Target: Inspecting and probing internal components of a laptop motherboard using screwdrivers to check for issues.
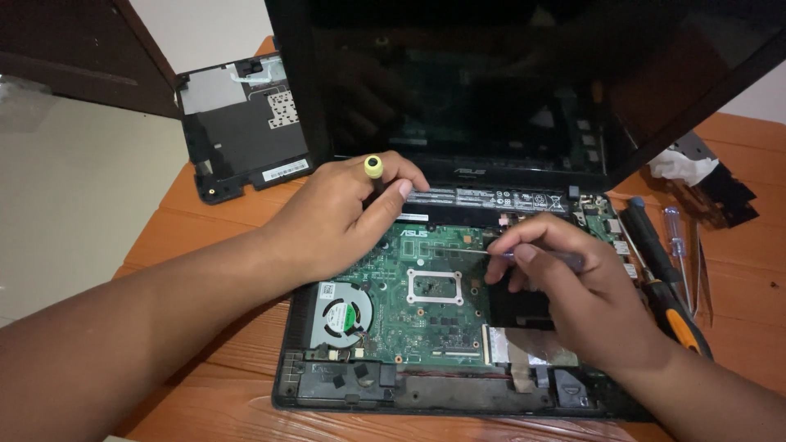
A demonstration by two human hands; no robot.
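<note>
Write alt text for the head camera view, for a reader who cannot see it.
Two bare hands work over an opened laptop on a wooden table: the left hand grips a yellow-capped screwdriver, the right hand holds a thin tool above the green circuit board. A cooling fan sits lower left; spare screwdrivers lie at right.

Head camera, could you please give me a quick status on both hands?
Left hand gripping yellow-capped screwdriver. Right hand pinching thin metal tool over green motherboard. Nothing blocking; spare screwdrivers lie right.
</note>
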